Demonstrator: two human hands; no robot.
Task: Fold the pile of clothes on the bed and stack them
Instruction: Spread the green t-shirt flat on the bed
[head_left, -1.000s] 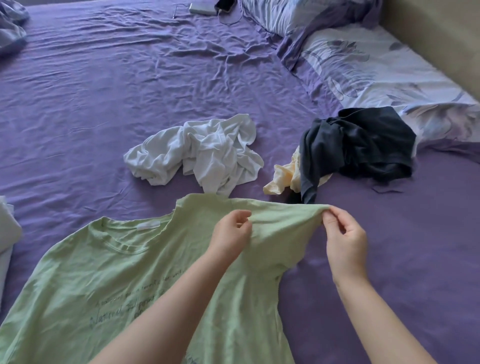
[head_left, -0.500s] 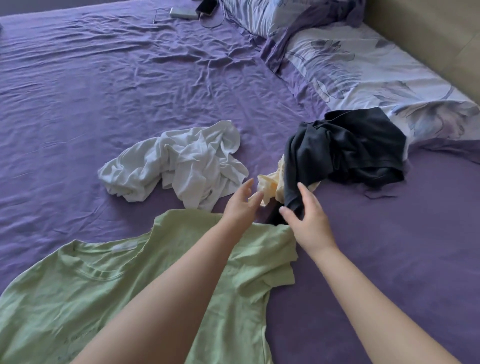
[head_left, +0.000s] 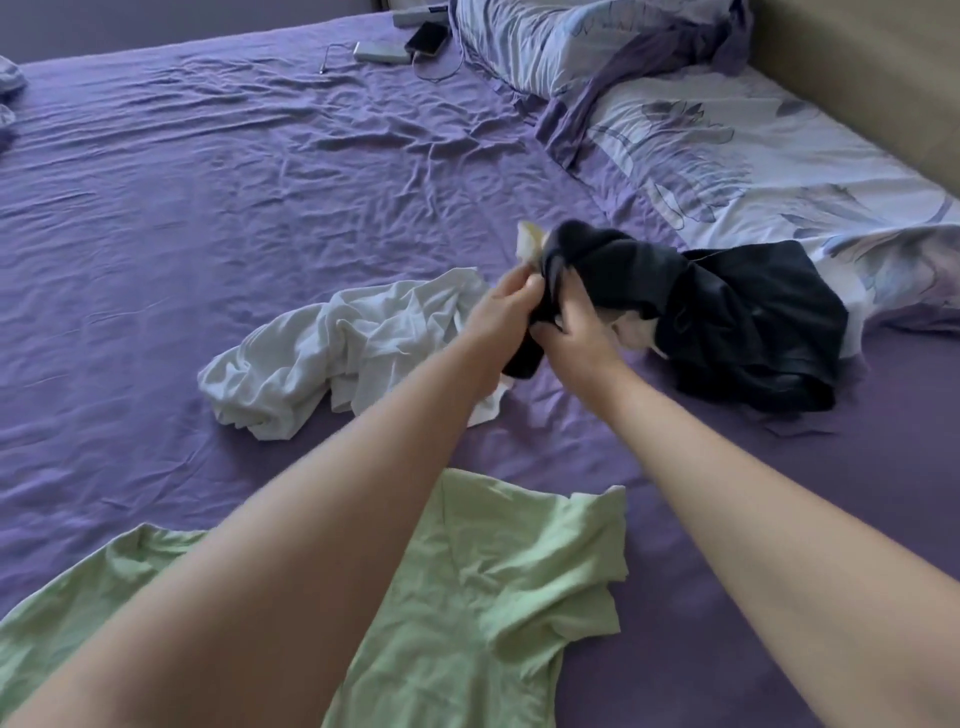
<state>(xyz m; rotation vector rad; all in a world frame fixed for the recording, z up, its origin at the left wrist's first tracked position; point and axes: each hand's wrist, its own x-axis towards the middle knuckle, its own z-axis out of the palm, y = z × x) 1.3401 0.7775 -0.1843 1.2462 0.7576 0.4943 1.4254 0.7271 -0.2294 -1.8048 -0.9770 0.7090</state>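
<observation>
Both our hands grip the dark garment near the middle of the bed.

Our left hand (head_left: 511, 306) and right hand (head_left: 574, 332) sit close together, fingers curled into one end of the dark garment (head_left: 727, 312), a pale yellow piece (head_left: 530, 241) poking out above. The white shirt (head_left: 337, 353) lies crumpled just left; the green T-shirt (head_left: 498, 582) lies at the near edge of the bed (head_left: 208, 182). We can read no writing.
</observation>
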